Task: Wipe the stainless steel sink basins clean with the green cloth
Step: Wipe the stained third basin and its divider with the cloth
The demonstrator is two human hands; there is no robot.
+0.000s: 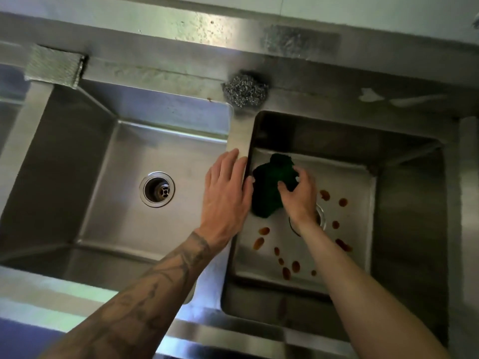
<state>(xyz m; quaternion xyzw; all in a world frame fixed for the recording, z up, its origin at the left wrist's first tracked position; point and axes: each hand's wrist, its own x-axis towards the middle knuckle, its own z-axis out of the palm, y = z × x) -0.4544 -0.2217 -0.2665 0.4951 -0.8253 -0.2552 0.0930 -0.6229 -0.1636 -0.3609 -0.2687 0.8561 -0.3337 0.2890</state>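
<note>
Sink divider [238, 136] is touched by the flat left hand [225, 195]; green cloth [265, 193] beside it is gripped by the right hand [302, 200].

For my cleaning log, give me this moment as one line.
stage: wiping right basin | right hand: holds green cloth | left hand: flat on divider | brown spots: present

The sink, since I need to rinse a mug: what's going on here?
A person is wiping the right basin. Their right hand grips the green cloth on the basin floor by its left wall, while the left hand rests flat on the divider between the basins. Brown spots dot that floor, not yet wiped; the left basin shows none.
</note>
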